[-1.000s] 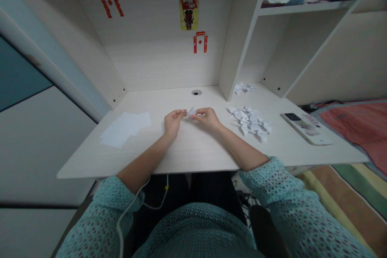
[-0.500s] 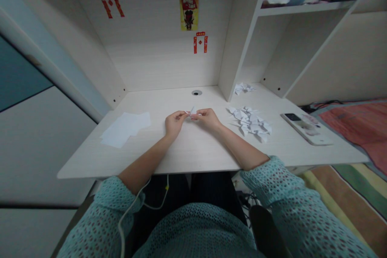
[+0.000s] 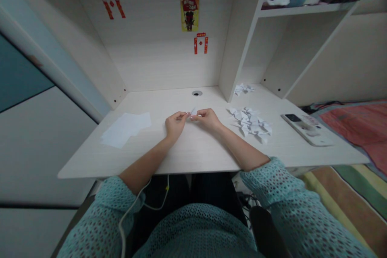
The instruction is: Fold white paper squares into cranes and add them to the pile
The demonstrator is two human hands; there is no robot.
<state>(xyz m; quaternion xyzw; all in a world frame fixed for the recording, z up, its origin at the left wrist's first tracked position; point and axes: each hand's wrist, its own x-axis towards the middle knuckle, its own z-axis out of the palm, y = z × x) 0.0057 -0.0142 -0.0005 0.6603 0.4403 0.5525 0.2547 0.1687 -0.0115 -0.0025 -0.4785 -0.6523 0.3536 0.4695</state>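
Note:
Between my two hands, just above the middle of the desk, is a small piece of folded white paper (image 3: 193, 111). My left hand (image 3: 175, 125) pinches it from the left, thumb and fingertips together. From the right, my right hand (image 3: 208, 118) pinches its other side. The fingertips cover much of the paper, so its exact shape cannot be made out. To the right lies a pile of folded white paper pieces (image 3: 252, 123) with pointed ends. On the left, flat sheets of white paper (image 3: 125, 129) overlap one another.
The white desk (image 3: 193, 149) has a round cable hole (image 3: 197, 93) at the back. A phone (image 3: 306, 130) lies at the right. More folded paper (image 3: 244, 88) sits under the shelf (image 3: 305, 9). A pale cable (image 3: 122, 225) hangs by my left sleeve.
The folded paper has tilted slightly between my fingertips. Both hands stay almost in the same place, and the view has shifted a very little.

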